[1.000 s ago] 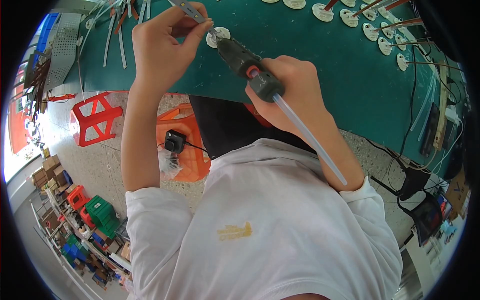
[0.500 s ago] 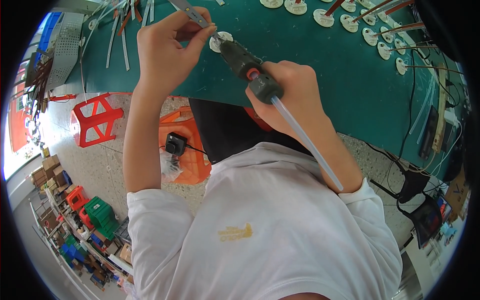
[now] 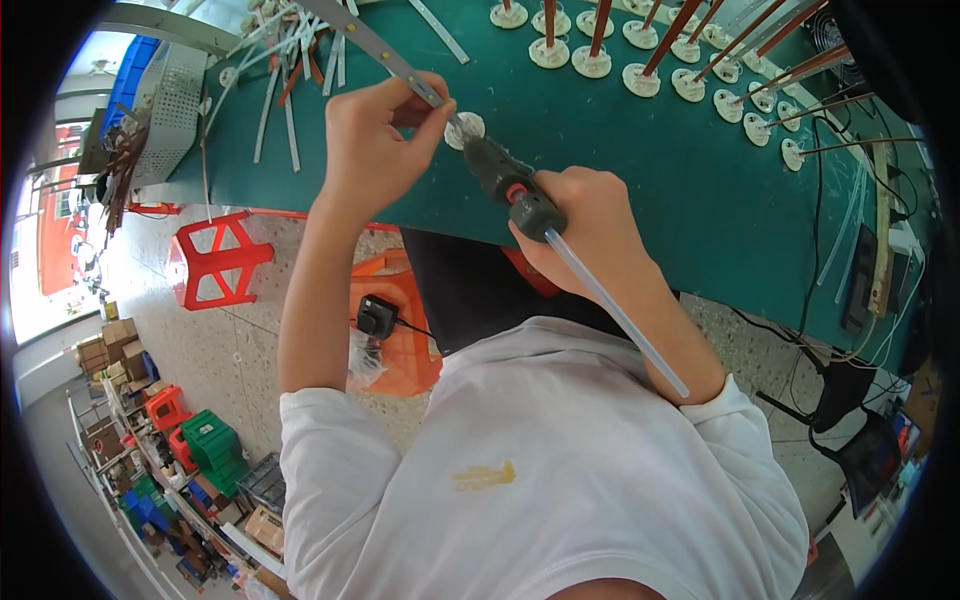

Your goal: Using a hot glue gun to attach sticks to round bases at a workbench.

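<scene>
Lower in view now: left hand (image 3: 383, 142), right hand (image 3: 585, 215), strip (image 3: 385, 58), gun (image 3: 492, 170), disc (image 3: 474, 123). My left fingers pinch one strip; right ones wrap one gun. One disc lies at its tip, seemingly unfinished. At least fifteen far discs (image 3: 640, 81), many with uprights (image 3: 671, 40), look done. Loose strips (image 3: 290, 135) left: tangled, uncounted.

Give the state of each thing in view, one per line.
Left hand: pinching the grey strip
Right hand: gripping the glue gun
Grey strip: held
Glue gun: held, tip at the white disc
Glue stick: protruding from the gun
White disc: flat on the green table
Loose strips: scattered
Discs with rods: grouped together
Black device: on the orange stool
</scene>
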`<state>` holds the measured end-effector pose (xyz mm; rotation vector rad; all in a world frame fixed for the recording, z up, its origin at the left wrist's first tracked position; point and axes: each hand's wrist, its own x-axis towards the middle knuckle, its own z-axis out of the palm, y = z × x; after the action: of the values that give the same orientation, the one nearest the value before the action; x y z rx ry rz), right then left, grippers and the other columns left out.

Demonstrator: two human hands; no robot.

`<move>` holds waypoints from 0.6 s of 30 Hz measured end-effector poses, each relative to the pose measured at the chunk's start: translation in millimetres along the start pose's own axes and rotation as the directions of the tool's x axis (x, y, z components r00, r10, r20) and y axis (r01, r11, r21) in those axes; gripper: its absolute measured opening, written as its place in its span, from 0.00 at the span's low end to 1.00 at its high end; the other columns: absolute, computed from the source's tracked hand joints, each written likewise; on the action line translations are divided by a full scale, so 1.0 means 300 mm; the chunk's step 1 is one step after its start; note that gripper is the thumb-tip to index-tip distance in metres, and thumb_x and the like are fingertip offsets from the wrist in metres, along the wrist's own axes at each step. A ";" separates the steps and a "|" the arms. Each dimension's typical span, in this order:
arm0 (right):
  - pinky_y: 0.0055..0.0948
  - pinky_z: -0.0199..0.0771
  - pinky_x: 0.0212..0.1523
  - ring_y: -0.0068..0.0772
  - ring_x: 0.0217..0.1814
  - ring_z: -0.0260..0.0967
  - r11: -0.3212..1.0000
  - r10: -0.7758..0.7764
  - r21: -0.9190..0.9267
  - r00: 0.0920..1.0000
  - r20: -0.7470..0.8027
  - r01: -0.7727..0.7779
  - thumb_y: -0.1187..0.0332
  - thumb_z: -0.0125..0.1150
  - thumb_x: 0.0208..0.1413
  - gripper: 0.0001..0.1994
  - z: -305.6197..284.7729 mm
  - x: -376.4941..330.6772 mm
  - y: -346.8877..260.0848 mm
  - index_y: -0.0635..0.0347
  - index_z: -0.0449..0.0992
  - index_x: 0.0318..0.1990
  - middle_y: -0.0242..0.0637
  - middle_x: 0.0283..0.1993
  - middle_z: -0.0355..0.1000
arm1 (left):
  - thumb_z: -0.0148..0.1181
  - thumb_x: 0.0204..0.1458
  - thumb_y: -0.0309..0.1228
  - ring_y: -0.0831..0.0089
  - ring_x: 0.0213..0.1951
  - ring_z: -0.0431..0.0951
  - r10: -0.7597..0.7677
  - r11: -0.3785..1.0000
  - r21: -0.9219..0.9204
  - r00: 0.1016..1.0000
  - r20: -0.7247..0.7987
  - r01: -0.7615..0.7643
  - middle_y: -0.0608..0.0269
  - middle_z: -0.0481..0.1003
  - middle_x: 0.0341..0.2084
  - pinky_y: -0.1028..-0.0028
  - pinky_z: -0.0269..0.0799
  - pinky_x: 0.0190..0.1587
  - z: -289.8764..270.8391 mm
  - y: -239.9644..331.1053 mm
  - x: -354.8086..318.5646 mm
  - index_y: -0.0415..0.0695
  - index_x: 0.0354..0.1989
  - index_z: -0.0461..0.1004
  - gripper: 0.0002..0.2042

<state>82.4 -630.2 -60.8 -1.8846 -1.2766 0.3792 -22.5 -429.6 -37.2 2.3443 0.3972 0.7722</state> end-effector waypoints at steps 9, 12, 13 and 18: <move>0.43 0.72 0.29 0.50 0.26 0.71 0.997 -0.064 -0.034 0.998 0.001 0.064 0.69 0.67 0.42 0.06 0.020 -0.016 0.022 0.58 0.76 0.23 0.46 0.20 0.71 | 0.67 0.50 0.23 0.78 0.26 0.83 -0.115 0.993 -0.023 0.993 -0.017 0.114 0.62 0.82 0.23 0.80 0.74 0.28 0.015 0.032 -0.009 0.39 0.38 0.82 0.07; 0.44 0.72 0.29 0.52 0.27 0.71 1.000 -0.012 -0.011 0.996 0.087 0.013 0.68 0.67 0.42 0.06 -0.006 -0.002 0.013 0.59 0.76 0.23 0.46 0.20 0.71 | 0.67 0.51 0.24 0.80 0.25 0.82 -0.185 0.983 -0.013 0.980 -0.077 0.185 0.63 0.82 0.23 0.81 0.73 0.27 0.021 0.050 0.004 0.40 0.38 0.82 0.07; 0.44 0.72 0.29 0.52 0.27 0.71 1.000 -0.003 -0.005 0.997 0.078 0.004 0.68 0.67 0.42 0.06 -0.010 -0.008 0.013 0.59 0.76 0.23 0.46 0.20 0.71 | 0.67 0.51 0.24 0.82 0.25 0.81 -0.202 0.979 -0.006 0.972 -0.117 0.203 0.63 0.82 0.23 0.82 0.72 0.27 0.024 0.056 0.004 0.40 0.38 0.82 0.07; 0.44 0.71 0.29 0.53 0.26 0.70 0.999 -0.022 0.027 0.998 0.065 0.020 0.68 0.68 0.43 0.07 -0.025 -0.022 0.020 0.60 0.76 0.23 0.47 0.21 0.70 | 0.69 0.51 0.25 0.82 0.25 0.81 -0.224 0.974 0.002 0.967 -0.118 0.226 0.63 0.82 0.24 0.83 0.71 0.26 0.027 0.034 -0.009 0.39 0.37 0.81 0.07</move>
<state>88.0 -640.5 -61.8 -1.8483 -1.3272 0.4475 -18.9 -442.3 -36.7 2.2252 0.7093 0.8008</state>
